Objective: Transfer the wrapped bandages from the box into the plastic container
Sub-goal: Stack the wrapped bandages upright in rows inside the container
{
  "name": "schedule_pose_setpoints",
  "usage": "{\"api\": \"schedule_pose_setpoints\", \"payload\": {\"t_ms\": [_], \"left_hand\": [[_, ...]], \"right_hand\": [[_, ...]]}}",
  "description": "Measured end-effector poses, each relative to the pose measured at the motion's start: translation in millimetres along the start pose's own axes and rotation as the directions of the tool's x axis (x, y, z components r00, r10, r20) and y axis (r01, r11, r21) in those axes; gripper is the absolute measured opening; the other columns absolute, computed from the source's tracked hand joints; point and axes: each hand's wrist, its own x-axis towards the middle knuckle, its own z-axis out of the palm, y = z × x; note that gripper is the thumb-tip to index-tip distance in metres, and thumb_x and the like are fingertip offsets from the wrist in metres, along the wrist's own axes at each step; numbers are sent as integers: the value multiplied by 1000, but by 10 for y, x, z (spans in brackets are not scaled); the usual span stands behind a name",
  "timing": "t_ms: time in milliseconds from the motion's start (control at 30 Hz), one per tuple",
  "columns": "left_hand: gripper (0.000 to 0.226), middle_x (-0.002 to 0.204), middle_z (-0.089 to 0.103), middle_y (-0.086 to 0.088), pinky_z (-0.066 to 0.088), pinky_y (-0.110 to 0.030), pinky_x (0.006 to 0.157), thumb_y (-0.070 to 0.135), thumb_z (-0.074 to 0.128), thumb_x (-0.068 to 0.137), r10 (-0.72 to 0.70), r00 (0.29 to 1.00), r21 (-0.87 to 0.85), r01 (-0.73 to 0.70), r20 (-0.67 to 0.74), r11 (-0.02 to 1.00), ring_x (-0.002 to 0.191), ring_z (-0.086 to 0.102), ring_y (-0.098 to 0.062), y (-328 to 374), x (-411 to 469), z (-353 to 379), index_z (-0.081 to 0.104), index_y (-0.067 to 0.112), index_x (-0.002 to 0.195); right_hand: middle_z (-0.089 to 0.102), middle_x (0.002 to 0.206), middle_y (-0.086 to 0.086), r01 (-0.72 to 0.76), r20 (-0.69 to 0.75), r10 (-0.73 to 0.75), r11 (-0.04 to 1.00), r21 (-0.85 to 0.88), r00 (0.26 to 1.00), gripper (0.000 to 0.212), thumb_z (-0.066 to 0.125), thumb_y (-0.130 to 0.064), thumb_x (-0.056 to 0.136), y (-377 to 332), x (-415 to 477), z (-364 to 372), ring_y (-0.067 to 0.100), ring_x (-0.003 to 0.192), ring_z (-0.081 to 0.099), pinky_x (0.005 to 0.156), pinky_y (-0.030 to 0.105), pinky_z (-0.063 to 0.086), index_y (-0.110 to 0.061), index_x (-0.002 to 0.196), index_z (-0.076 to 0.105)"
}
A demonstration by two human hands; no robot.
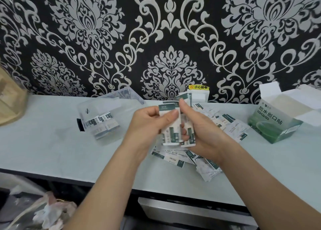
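I see the green box (271, 123) open, flaps up, on the pale counter. Left of it, loose white-and-green wrapped bandages (225, 123) lie scattered, and some are held upright in a small stack (171, 125). Farther left of the box stands the clear plastic container (104, 111), open, with several bandages inside.

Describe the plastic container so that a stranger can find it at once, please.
Look along the pale table below the black patterned wall. Left of both hands stands the plastic container, see-through, with wrapped bandages stacked inside. Unlike the green box on the right, it is clear and has no print.
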Motion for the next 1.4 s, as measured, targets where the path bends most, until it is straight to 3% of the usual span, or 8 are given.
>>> {"api": "schedule_pose_setpoints", "payload": {"t_ms": [233, 433, 567, 633, 733, 833, 1233, 1400], "left_hand": [[24, 64, 67, -6, 51, -25, 54, 23, 77, 80, -18, 993, -70, 10, -116, 997, 53, 63, -14, -147, 32, 344, 67, 4, 69], [36, 53, 60, -2, 46, -24, 53, 45, 69, 82, -58, 998, 31, 58, 8, 998, 42, 53, -12, -93, 34, 293, 73, 10, 76], [23, 87, 71, 12, 49, -24, 76, 46, 70, 80, 241, 960, 326, -185, -142, 927, 80, 63, -3, -32, 82, 147, 73, 25, 88], [55, 125, 55, 12, 45, -28, 96, 44, 82, 68, 390, 921, 497, -342, 9, 797, 115, 50, -1, 10, 58, 100, 61, 39, 119], [118, 155, 0, 25, 23, -37, 117, 45, 90, 52, 254, 895, 673, -443, 365, 593, 147, 5, -10, -42, -29, 259, 17, 55, 144], [128, 153, -21, 28, 17, -34, 113, 40, 89, 57, 221, 871, 758, -491, 439, 431, 143, -22, -3, -160, -85, 416, -4, 60, 142], [73, 127, 31, 13, 48, -32, 91, 36, 81, 61, 402, 840, 702, -532, 365, 473, 117, 43, -10, -203, 57, 366, 43, 41, 123], [76, 129, 49, 14, 40, -26, 101, 25, 78, 76, 229, 927, 750, -375, 297, 544, 119, 47, -4, -99, 182, 65, 38, 42, 138]], "right_hand": [[67, 93, 15, 49, 37, -46, 996, -74, 998, 43, 56, -41, 90, -34, -75, 29, 23, 82, 65, 74, 33, 56, -6, 115, 66], [40, 62, 2, 26, 120, -11, 992, -121, 993, 22, 59, -33, 89, -101, -143, -66, 16, 58, 50, 51, 21, 41, -11, 89, 57], [39, 62, 3, -54, 33, 53, 998, 36, 998, 15, 52, -9, 97, -132, -150, -116, 18, 56, 54, 54, 25, 45, -12, 84, 60], [45, 60, 7, -42, -39, 44, 998, 53, 998, 16, 49, 3, 94, -143, -145, -119, 16, 50, 51, 45, 22, 45, -8, 93, 60], [55, 62, 12, -12, -85, 5, 996, -86, 996, 14, 49, 3, 92, -109, -135, -117, 19, 52, 54, 48, 26, 47, -1, 98, 61], [68, 82, 21, -22, -122, -2, 980, -198, 993, 23, 42, 1, 94, -52, -116, -122, 29, 73, 70, 58, 37, 55, 0, 107, 61], [51, 64, 8, 13, -133, -40, 979, -204, 990, 18, 48, 6, 88, -119, -180, -207, 14, 53, 52, 46, 23, 43, -4, 79, 59], [39, 59, -3, -23, -311, -144, 878, -479, 939, 21, 52, -19, 97, -223, -230, -429, 8, 44, 28, 39, 21, 22, -3, 110, 59]]}}
